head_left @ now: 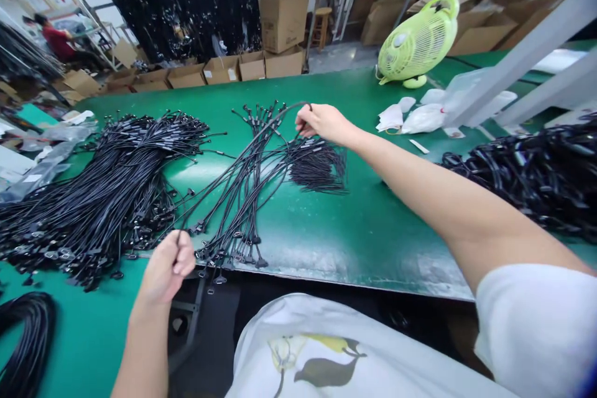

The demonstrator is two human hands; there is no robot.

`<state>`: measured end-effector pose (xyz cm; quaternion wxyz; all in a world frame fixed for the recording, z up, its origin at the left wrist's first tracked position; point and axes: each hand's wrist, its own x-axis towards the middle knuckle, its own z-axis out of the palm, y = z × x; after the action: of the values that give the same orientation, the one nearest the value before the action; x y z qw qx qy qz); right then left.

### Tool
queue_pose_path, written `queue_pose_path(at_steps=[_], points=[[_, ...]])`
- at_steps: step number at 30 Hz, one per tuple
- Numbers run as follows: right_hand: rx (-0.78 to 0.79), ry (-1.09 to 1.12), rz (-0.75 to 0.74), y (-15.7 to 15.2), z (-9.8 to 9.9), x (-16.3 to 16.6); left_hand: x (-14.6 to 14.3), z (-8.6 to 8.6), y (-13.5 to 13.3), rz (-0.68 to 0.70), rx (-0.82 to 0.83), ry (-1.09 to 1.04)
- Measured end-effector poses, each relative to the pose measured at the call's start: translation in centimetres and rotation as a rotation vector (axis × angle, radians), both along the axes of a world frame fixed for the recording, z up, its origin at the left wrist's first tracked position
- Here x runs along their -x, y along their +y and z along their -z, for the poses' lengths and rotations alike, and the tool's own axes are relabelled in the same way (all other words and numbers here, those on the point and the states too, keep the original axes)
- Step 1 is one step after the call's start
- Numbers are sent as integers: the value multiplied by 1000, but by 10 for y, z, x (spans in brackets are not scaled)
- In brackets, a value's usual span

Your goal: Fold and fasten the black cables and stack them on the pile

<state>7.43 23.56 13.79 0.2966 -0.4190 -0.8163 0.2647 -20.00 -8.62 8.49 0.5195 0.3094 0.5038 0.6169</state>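
My right hand (321,124) pinches a thin black cable (280,124) near the far side of the green workbench mat (354,242), lifting it in an arc. My left hand (170,264) grips the same or a similar cable at the near edge; I cannot tell which. Between them lies a fanned group of black cables with small connectors (237,199), their far ends gathered in a dense bunch (317,165). A much larger pile of similar cables (107,199) lies to the left. My right forearm crosses above the mat.
A heap of coiled black cable (527,180) lies at the right, and another coil (28,342) at the near left. Further back are white plastic bags (420,118), a lime-green fan (417,40) and cardboard boxes (282,18). A person in a red top (58,40) stands far left.
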Motion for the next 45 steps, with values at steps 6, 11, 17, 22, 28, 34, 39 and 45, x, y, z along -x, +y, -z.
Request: queue_pose_path(at_steps=[6, 11, 17, 22, 28, 34, 39, 45], points=[[-279, 181, 136, 1, -49, 3, -12, -14, 11, -48, -338, -90], [-392, -628, 125, -48, -33, -27, 3, -18, 6, -378, -335, 169], [-104, -721, -620, -175, 21, -20, -79, 8, 33, 122, -215, 1107], [-214, -565, -448, -156, 18, -49, -109, 16, 42, 551, -8, 945], [-17, -369, -421, -119, 63, -111, -75, 6, 46, 471, 26, 30], [-69, -144, -171, -144, 96, -128, -60, -3, 56, -53, 9, 0], [-270, -258, -364, -195, 81, -101, -98, 12, 68, 113, -111, 287], [-23, 42, -434, -187, 56, -72, -148, 26, 58, 538, -48, 520]])
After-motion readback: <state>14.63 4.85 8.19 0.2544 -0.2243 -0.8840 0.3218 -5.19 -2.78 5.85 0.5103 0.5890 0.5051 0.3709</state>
